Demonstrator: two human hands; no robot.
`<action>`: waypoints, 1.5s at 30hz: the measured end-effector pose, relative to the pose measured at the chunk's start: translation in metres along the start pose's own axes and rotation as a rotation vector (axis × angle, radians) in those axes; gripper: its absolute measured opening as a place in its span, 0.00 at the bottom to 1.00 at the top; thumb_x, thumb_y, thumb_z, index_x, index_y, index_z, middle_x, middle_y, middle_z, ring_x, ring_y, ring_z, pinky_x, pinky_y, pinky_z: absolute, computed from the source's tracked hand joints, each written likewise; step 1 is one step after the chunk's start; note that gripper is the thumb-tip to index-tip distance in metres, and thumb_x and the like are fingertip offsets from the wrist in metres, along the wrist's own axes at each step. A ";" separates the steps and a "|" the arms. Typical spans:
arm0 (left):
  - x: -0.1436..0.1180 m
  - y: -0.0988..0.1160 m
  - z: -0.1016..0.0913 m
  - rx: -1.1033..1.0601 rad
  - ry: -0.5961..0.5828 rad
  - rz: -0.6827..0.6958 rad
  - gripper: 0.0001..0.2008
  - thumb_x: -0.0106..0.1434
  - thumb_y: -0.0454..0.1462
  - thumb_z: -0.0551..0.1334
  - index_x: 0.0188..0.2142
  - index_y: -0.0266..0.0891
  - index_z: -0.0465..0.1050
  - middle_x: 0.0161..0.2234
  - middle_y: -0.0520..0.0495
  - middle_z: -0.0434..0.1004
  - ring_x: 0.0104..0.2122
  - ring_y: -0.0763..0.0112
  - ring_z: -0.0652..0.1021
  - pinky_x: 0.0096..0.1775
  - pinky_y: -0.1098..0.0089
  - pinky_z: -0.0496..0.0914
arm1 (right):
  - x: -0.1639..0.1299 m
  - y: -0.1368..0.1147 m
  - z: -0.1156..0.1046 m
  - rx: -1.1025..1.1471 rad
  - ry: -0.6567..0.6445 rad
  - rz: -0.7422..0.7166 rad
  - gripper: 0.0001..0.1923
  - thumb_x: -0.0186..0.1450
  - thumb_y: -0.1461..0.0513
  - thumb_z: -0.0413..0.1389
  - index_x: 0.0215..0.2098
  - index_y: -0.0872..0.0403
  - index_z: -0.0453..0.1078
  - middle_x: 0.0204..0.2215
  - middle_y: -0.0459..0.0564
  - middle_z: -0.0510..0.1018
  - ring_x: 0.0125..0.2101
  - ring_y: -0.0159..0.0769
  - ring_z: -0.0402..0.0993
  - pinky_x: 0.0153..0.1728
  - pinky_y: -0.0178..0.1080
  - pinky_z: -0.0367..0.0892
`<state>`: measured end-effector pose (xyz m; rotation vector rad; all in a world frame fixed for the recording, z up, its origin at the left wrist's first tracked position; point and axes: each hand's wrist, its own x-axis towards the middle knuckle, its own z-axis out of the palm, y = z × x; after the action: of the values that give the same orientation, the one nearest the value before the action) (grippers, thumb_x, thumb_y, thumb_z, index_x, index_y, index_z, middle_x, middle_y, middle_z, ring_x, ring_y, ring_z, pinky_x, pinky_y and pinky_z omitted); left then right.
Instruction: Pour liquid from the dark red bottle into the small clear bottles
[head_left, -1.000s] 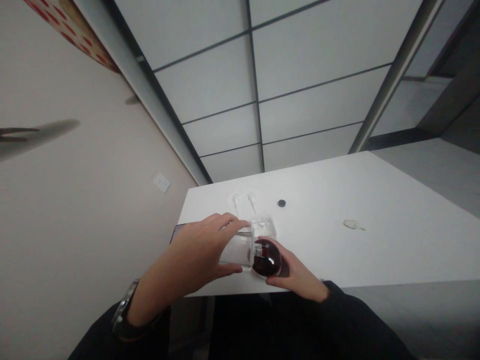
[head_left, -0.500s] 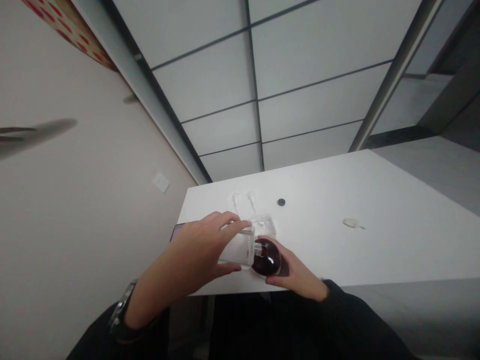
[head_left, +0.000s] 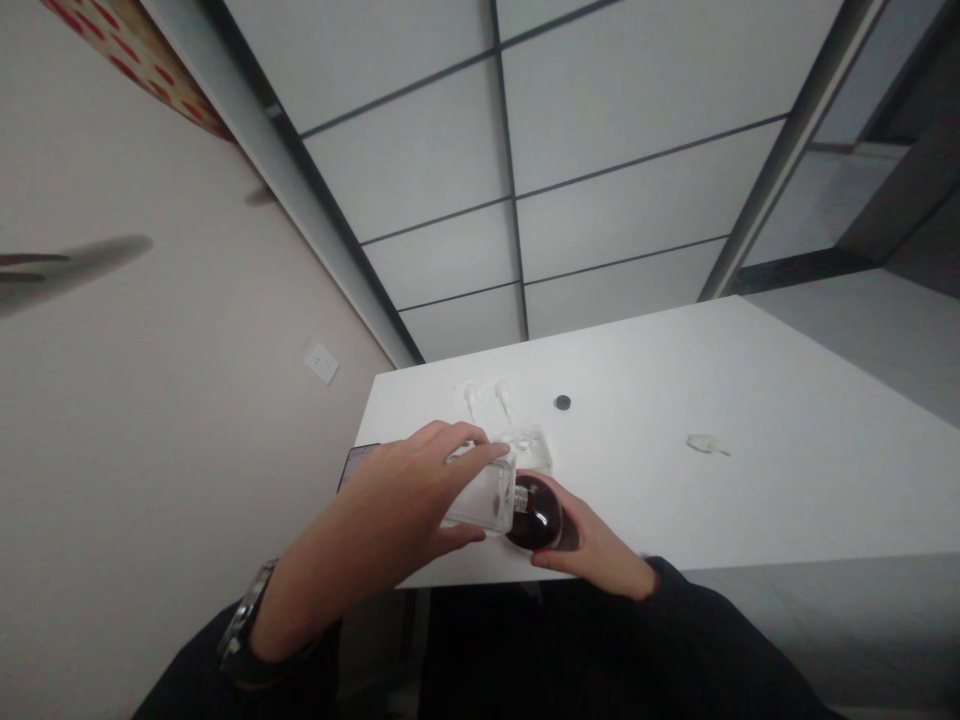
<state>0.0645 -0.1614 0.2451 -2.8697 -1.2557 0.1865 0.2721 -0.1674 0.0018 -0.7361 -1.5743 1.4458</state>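
Note:
My left hand (head_left: pixel 420 490) is closed around a clear, square-sided bottle (head_left: pixel 487 497), which lies tilted with its threaded neck pointing right. That neck meets the mouth area of a dark brown-red round bottle (head_left: pixel 535 520); the exact contact is hard to make out. My right hand (head_left: pixel 592 540) wraps the dark bottle from the right, near the table's front edge. Just behind the bottles is another clear square bottle or container (head_left: pixel 531 446), partly covered by my left hand. Two white pump heads (head_left: pixel 502 400) with thin tubes lie beyond it.
On the white table (head_left: pixel 637 390) lie a small dark round cap (head_left: pixel 562 402) and a pale, flat object (head_left: pixel 705 444) to the right. A phone-like dark-edged device (head_left: pixel 354 462) shows past my left hand. A wall (head_left: pixel 187 420) borders the left side, and panelled sliding doors (head_left: pixel 450 170) stand behind.
My left hand has shifted the clear bottle slightly right, so its neck overlaps the dark bottle more. My right hand and the dark bottle stay almost in place.

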 end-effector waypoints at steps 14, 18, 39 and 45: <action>-0.001 -0.001 0.002 -0.008 0.024 0.021 0.35 0.58 0.38 0.79 0.62 0.46 0.69 0.58 0.43 0.79 0.54 0.51 0.80 0.47 0.54 0.81 | 0.000 0.002 0.000 0.002 0.004 -0.005 0.47 0.60 0.50 0.72 0.71 0.47 0.60 0.69 0.58 0.68 0.69 0.59 0.63 0.71 0.63 0.53; 0.000 0.000 0.001 -0.043 0.018 0.011 0.32 0.58 0.38 0.79 0.59 0.46 0.71 0.59 0.45 0.79 0.56 0.52 0.80 0.51 0.53 0.79 | 0.000 0.003 -0.001 -0.011 0.005 -0.015 0.47 0.59 0.50 0.73 0.70 0.47 0.60 0.68 0.58 0.69 0.68 0.58 0.64 0.71 0.62 0.53; 0.000 0.002 -0.003 -0.019 0.047 0.054 0.29 0.59 0.36 0.78 0.59 0.49 0.73 0.59 0.45 0.79 0.57 0.52 0.79 0.50 0.54 0.80 | 0.000 0.000 -0.001 -0.019 0.016 0.012 0.47 0.59 0.49 0.73 0.71 0.48 0.61 0.69 0.59 0.69 0.69 0.60 0.64 0.70 0.64 0.54; 0.001 0.002 -0.004 -0.002 0.033 0.061 0.30 0.59 0.36 0.78 0.59 0.50 0.73 0.59 0.44 0.78 0.56 0.51 0.79 0.50 0.52 0.80 | 0.000 0.000 0.000 -0.031 0.021 0.004 0.47 0.59 0.49 0.73 0.71 0.47 0.61 0.70 0.59 0.68 0.70 0.60 0.63 0.71 0.64 0.53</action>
<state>0.0672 -0.1623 0.2490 -2.9017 -1.1651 0.1375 0.2722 -0.1678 0.0022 -0.7706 -1.5828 1.4151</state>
